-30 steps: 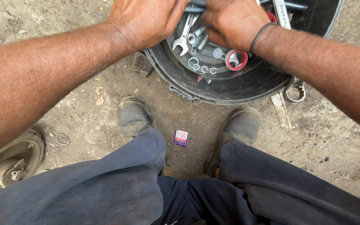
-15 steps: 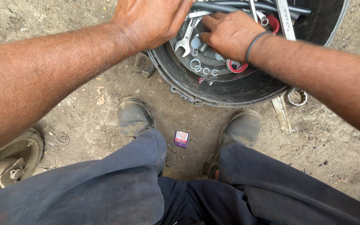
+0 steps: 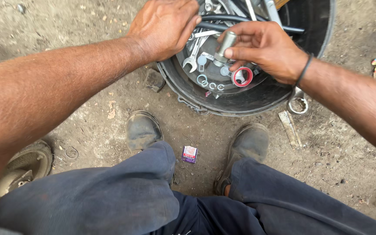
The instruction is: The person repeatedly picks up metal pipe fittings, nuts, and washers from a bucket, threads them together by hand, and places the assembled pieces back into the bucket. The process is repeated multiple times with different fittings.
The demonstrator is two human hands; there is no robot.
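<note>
Socket (image 3: 224,45), a short grey metal cylinder, is pinched upright between the thumb and fingers of the right hand (image 3: 268,48), just above the clutter in a round black tub (image 3: 257,102) on the dirt ground at the far side of the scene. The left hand (image 3: 164,26) lies curled, palm down, over the tub's far-left rim, its fingers bent onto the tools; whether it grips anything cannot be told. Under the socket lie an open-ended spanner (image 3: 192,55), several loose washers (image 3: 209,82) and a red-rimmed ring (image 3: 241,76). To handle the socket well, the grip should stay on its sides, clear of the open end, and it seems wise to lift it straight up, since the washers would scatter easily. A ring spanner (image 3: 298,103) rests on the ground just right of the tub.
</note>
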